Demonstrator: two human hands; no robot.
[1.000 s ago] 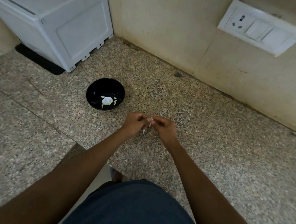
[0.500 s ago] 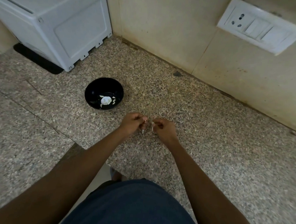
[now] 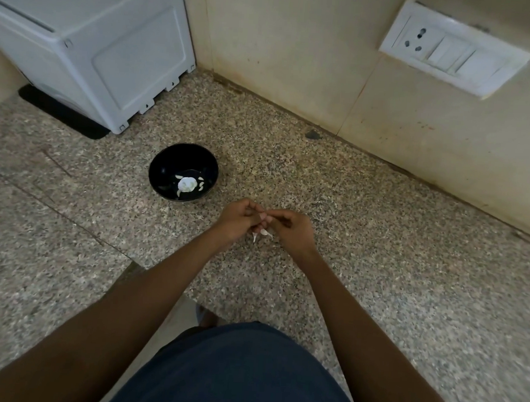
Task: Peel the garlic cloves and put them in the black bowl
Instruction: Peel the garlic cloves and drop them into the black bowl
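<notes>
The peeling step is in hand: the left hand [image 3: 240, 219] and the right hand [image 3: 290, 227] meet above the worktop [image 3: 379, 256], both pinching one garlic clove [image 3: 263, 232] (its skin seems to hang below). The next move calls for stripping the skin and carrying the clove to the black bowl [image 3: 165, 168] at 10 o'clock, where cloves already lie.

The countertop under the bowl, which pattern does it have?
The countertop is speckled granite, grey-beige with dark flecks, seen in the head view.
</notes>
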